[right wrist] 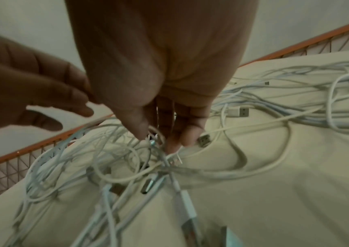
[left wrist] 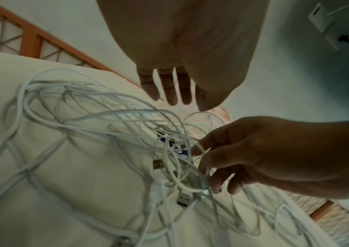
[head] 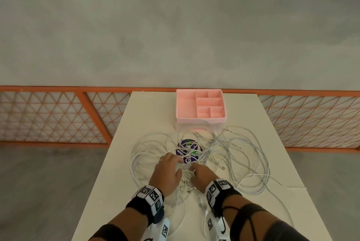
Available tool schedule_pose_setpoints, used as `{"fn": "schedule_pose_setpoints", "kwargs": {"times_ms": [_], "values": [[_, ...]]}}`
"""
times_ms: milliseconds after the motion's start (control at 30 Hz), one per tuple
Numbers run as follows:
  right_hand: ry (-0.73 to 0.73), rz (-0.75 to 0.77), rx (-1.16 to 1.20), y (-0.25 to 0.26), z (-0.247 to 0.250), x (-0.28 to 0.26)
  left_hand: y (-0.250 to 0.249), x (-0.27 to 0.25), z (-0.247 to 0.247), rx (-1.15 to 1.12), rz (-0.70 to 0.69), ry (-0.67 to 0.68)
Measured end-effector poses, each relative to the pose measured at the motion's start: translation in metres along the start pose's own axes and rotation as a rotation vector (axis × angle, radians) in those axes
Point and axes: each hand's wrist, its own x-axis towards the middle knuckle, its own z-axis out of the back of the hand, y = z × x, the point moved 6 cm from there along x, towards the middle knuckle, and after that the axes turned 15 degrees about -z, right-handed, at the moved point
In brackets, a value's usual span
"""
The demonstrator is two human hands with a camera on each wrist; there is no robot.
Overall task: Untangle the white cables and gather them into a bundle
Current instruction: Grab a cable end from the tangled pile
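There are two hands, the left hand point(head: 168, 174) and the right hand point(head: 202, 177), and one table point(head: 148, 108). On it stands one pink tray point(head: 187, 119) with six compartments, and one purple disc point(head: 188, 150) lies under the cables point(head: 243, 155). The cables are many and tangled, so I cannot count them exactly; in the left wrist view at least two plugs point(left wrist: 159, 164) show.

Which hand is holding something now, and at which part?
The right hand pinches thin white cables at the knotted middle of the tangle, near the plugs. The left hand holds nothing.
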Motion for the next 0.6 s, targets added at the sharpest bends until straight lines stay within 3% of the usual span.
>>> {"fn": "schedule_pose_setpoints", "kwargs": {"times_ms": [133,267,400,500,600], "values": [[-0.072,0.066,-0.029,0.014,0.013,-0.001,-0.011,0.003,0.008,-0.175,-0.051,-0.054],[-0.129,0.231,0.127,0.035,0.066,-0.008,-0.017,0.018,0.014,-0.378,0.023,-0.042],[-0.270,0.247,0.398,0.046,0.137,-0.011,-0.025,0.043,0.037,-0.485,0.081,-0.171],[-0.345,0.281,0.637,0.052,0.157,-0.022,-0.041,0.067,0.056,-0.773,0.149,-0.262],[-0.204,0.286,0.830,0.054,0.135,-0.033,-0.055,0.082,0.079,-1.095,0.216,-0.406]]}}
